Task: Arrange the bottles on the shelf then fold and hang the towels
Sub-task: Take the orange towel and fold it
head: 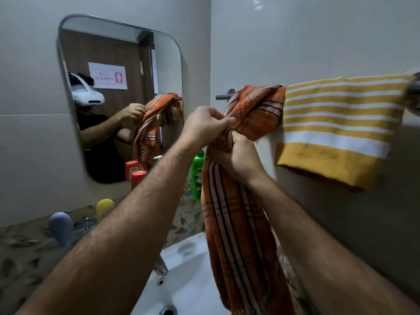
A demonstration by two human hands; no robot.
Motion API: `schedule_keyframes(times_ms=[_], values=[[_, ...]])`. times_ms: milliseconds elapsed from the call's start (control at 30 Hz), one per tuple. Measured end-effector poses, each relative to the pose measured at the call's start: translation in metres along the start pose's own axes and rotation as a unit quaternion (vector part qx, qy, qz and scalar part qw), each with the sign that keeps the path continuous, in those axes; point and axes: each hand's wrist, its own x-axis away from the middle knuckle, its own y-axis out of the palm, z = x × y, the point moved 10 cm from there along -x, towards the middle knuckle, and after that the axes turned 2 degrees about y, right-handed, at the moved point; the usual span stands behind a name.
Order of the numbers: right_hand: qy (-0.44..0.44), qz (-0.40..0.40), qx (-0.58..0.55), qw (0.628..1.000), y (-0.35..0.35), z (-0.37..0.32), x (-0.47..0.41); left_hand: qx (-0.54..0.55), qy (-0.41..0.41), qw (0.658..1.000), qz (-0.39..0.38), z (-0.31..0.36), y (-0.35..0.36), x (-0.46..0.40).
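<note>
An orange striped towel is draped over the left part of the metal towel bar and hangs down in a bunched strip over the sink. My left hand pinches the towel's fabric just below the bar. Just below it, my right hand grips the gathered towel. A yellow and white striped towel hangs folded over the bar to the right. On the shelf behind my left arm stand a red bottle and a green bottle, both partly hidden.
A wall mirror hangs at the left and reflects a person with a headset. A white sink with a metal tap lies below. A yellow item and a blue-grey item sit on the patterned ledge.
</note>
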Motion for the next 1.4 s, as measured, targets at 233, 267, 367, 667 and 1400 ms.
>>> schedule_keyframes(times_ms=[233,267,367,667,1400], values=[[0.005,-0.036,-0.100,0.994,0.010,-0.013,0.031,0.157,-0.109,0.978,-0.081,-0.007,-0.008,0.046],[0.005,-0.045,-0.105,0.993,0.012,-0.018,0.036,0.160,-0.129,0.975,-0.080,-0.012,-0.012,0.052],[-0.014,-0.059,-0.097,0.993,0.021,-0.034,0.053,0.118,-0.192,0.969,-0.099,-0.024,-0.022,0.075],[0.048,-0.113,-0.221,0.968,0.012,-0.074,0.125,0.237,-0.195,0.941,-0.144,-0.005,-0.050,0.149],[-0.063,-0.152,-0.017,0.986,0.067,-0.142,0.182,0.143,-0.197,0.967,-0.073,0.000,-0.153,0.259]])
